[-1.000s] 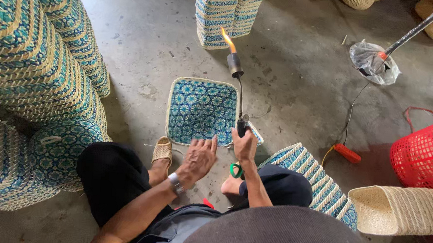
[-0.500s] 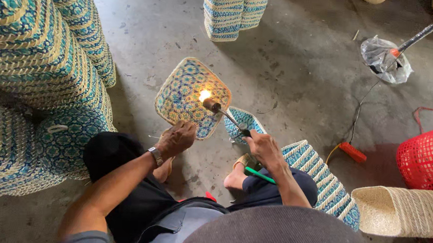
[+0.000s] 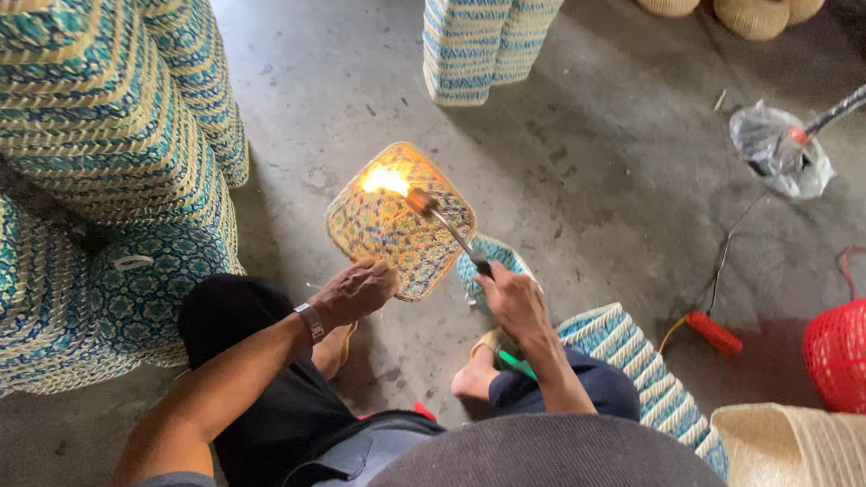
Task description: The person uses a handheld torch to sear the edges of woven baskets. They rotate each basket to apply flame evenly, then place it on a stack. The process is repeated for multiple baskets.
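Sitting low on the concrete floor (image 3: 577,182), the person holds a woven lid (image 3: 399,219) tilted up in the middle of the view. The left hand (image 3: 355,291) grips the lid by its near edge, fingers curled around the rim. The right hand (image 3: 515,301) is closed around the handle of a torch (image 3: 451,235), whose thin metal stem runs up and to the left. A flame (image 3: 387,181) burns at the tip, right against the upper part of the lid, which glows yellow around it.

A wristwatch (image 3: 308,321) sits on the left wrist. Both bare feet rest on the floor below the hands, the right foot (image 3: 475,376) beside something green that cannot be made out. Just right of the right hand, a blue-and-white basket (image 3: 636,361) lies on its side, touching the person's leg.

A tall stack of baskets (image 3: 77,172) in the same blue weave fills the left side. Another such basket (image 3: 491,31) stands at the far edge, well apart from the lid. To the right are a red plastic basket (image 3: 863,345), a pale woven basket (image 3: 821,458) nearer, a red-handled tool (image 3: 713,333) on a cord, and a crumpled plastic bag (image 3: 780,144) farther off.
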